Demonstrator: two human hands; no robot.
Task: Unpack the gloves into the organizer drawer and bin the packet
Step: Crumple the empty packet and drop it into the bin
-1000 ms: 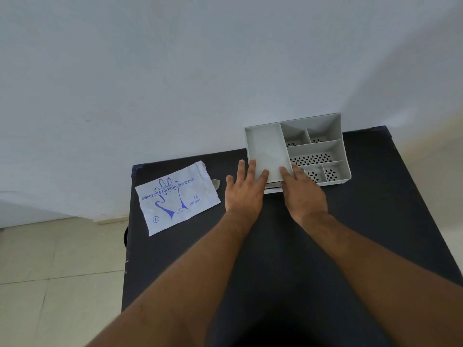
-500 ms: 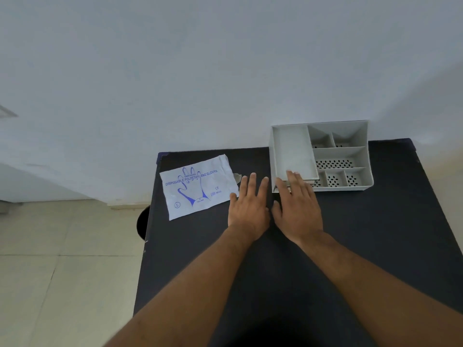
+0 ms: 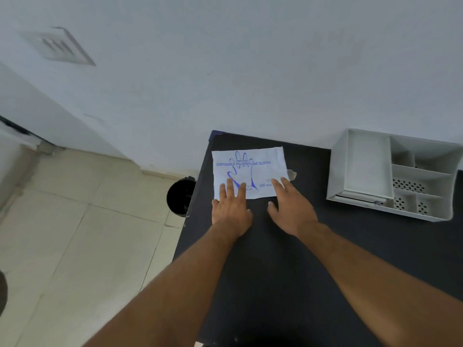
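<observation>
One white glove packet with blue print, flat on worktop — both hands' fingers spread on its near edge: left hand, right hand.

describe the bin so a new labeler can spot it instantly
Start at the black table and follow its left edge to the tiled floor below. The bin stands there, partly tucked under that edge. It is the only round, black, open-topped thing on the pale tiles.

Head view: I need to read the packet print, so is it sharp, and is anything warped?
Head view: the large heading on the glove packet reads clearly, the small print is soft; the organizer at the right edge looks skewed by the wide lens; light is even.
</observation>
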